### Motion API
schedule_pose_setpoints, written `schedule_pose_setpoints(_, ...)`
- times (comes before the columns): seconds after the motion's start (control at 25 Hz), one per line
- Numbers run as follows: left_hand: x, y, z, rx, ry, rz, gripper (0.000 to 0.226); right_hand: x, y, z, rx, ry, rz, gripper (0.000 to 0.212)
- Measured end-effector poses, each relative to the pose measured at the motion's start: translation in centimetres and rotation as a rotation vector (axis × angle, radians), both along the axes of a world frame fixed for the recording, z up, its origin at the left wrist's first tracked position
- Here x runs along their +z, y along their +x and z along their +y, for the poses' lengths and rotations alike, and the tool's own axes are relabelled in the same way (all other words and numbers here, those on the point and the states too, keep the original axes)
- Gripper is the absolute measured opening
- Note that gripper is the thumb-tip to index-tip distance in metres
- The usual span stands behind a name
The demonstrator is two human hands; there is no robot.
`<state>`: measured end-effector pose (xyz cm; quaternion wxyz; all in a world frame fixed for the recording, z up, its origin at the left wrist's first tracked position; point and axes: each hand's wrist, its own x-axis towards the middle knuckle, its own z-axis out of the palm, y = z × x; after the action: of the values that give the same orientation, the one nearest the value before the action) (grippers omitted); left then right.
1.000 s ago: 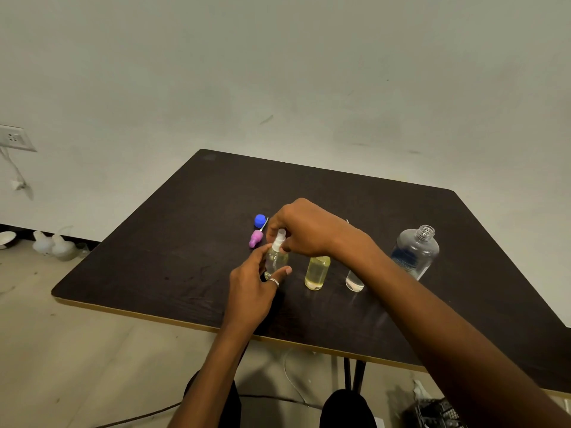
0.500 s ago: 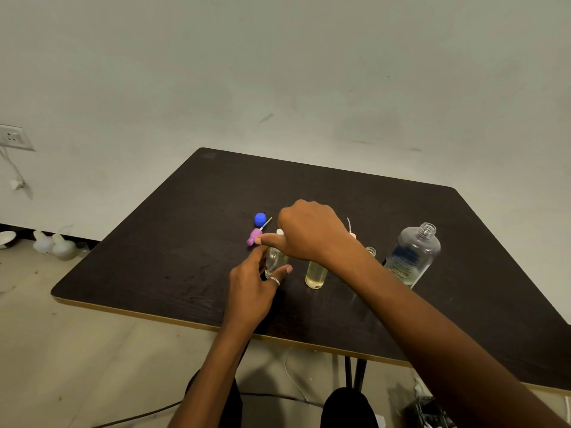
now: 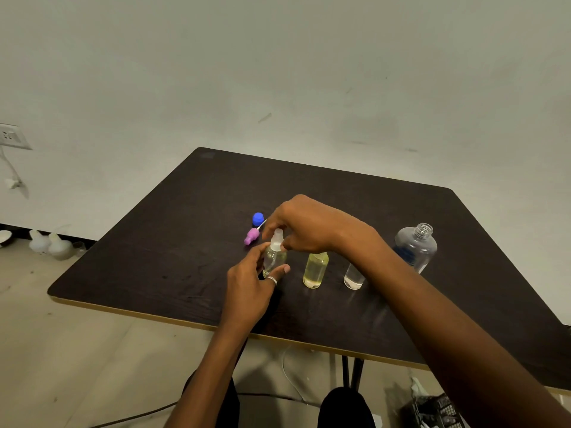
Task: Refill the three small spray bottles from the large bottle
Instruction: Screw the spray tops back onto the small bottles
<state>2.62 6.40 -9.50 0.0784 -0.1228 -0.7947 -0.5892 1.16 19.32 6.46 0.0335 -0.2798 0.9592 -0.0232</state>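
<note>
Three small spray bottles (image 3: 315, 270) on worktop (image 3: 154, 257): left grip (image 3: 250, 285) clasps leftmost bottle (image 3: 275, 257), right grip (image 3: 309, 225) pinches its white spray head (image 3: 277, 238); advise twisting squarely, bottle upright.

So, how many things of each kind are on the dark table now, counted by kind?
Small bottles: 3 (left small bottle, middle small bottle, right small bottle)
Large bottle: 1
Loose tops: 2 (blue cap, pink spray head)
Total: 6; the white spray head on the left small bottle is counted with it.
</note>
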Motion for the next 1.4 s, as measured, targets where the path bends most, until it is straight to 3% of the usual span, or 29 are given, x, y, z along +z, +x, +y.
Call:
schedule_pose_setpoints(0.32, -0.1, -0.1, 0.0, 0.008, 0.006, 0.011, 0.054, -1.8, -0.3, -0.6, -0.189, 0.002, 0.112, 0.012)
schedule_pose_setpoints(0.56, -0.1, -0.1, 0.1, 0.012, -0.009, 0.029, 0.054, -3.8, 0.2, -0.9, -0.33, 0.063, 0.346, 0.037)
schedule_pose_setpoints(0.8, 0.0, 0.1, 0.1, 0.01, -0.013, 0.023, 0.052, -4.5, 0.0, -1.2, -0.39, 0.066, 0.435, 0.054)
schedule_pose_setpoints(0.96, 0.0, 0.0, 0.1, 0.01, -0.021, 0.037, 0.048, -3.9, -0.2, -0.1, -0.326, -0.136, 0.198, 0.04)
schedule_pose_setpoints(1.08, 0.0, 0.0, 0.1, -0.001, 0.0, 0.029, 0.054, -3.3, -0.2, 0.4, -0.223, -0.133, 0.03, 0.022)
schedule_pose_setpoints(1.28, 0.1, 0.1, 0.1, 0.0, -0.016, 0.02, 0.053, -3.1, -0.5, 0.4, -0.23, -0.154, 0.003, 0.012)
schedule_pose_setpoints(1.4, 0.0, 0.0, 0.1, 0.017, -0.038, 0.023, 0.051, -3.7, 0.0, 0.0, -0.303, -0.123, 0.107, 0.018)
